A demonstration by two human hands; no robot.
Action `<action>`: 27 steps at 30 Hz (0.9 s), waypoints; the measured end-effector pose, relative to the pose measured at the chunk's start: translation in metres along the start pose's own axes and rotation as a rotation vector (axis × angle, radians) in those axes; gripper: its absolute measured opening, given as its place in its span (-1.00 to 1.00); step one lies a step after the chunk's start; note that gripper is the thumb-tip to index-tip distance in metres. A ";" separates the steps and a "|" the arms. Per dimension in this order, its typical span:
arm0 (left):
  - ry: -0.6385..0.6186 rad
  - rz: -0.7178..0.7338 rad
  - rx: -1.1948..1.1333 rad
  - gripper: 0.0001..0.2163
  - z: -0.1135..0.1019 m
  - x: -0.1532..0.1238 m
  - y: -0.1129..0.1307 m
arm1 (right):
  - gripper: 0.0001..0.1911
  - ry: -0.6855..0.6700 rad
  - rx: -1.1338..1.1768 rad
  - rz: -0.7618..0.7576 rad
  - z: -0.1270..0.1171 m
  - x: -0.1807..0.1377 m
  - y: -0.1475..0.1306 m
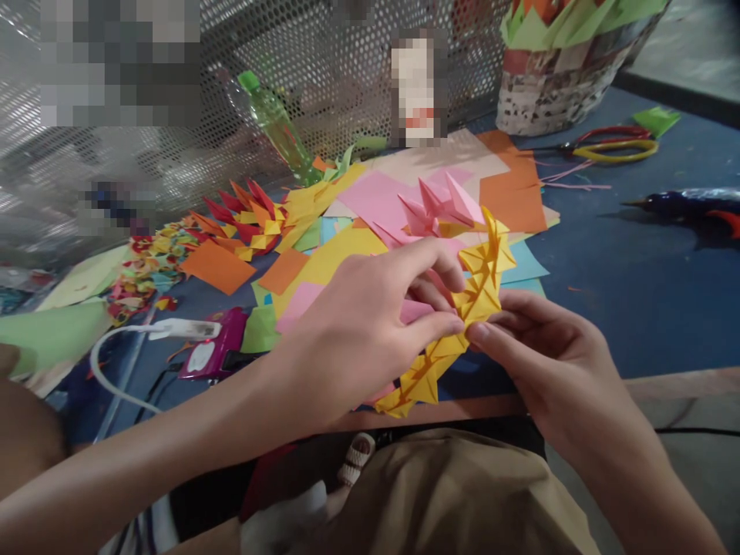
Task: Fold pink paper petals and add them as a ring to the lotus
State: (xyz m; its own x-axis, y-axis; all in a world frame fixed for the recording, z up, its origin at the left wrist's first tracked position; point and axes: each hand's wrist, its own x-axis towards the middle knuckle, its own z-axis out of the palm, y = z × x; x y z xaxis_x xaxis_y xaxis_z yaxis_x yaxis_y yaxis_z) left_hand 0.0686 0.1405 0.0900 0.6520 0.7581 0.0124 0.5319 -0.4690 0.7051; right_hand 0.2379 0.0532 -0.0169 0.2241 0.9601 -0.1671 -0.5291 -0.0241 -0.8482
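Note:
A curved chain of folded yellow paper pieces [481, 287] is held over the table's front edge. My left hand [393, 308] pinches its inner side, thumb and fingers closed on the paper. From the right, my right hand [537, 339] grips the chain's outer side between thumb and fingers. Pink folded paper points [442, 204] rise behind the chain's upper end; whether they are joined to it I cannot tell. Under my hands lie loose sheets, among them a yellow sheet [329, 258] and a pink sheet [375, 196].
Scissors [621, 146] and a glue gun [687, 204] lie at the right. A woven paper basket [540, 89] stands behind. Red and orange folded pieces [251, 220], a green bottle [277, 127] and a magenta box with a white cable [213, 347] are leftward. Perforated metal [324, 69] backs the table.

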 end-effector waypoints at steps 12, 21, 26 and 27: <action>-0.017 -0.003 0.007 -0.85 -0.001 -0.006 0.006 | -0.69 -0.067 -0.031 0.040 0.007 0.002 -0.007; 0.179 0.150 0.309 -0.94 -0.007 -0.025 0.015 | -0.73 -0.021 0.039 -0.007 0.005 0.002 -0.001; 0.457 0.141 0.515 -0.87 -0.014 -0.060 0.008 | -0.74 -0.054 0.053 0.056 -0.001 0.003 -0.006; 0.472 0.124 0.538 -0.85 -0.012 -0.067 0.005 | -0.74 -0.063 0.037 0.067 -0.002 0.003 -0.006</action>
State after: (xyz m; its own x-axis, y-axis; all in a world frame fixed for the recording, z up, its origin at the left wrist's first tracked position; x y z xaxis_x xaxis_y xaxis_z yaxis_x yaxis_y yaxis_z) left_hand 0.0215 0.0931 0.1013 0.4867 0.7424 0.4604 0.7403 -0.6303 0.2338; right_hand 0.2437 0.0553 -0.0132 0.1364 0.9723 -0.1899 -0.5712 -0.0794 -0.8170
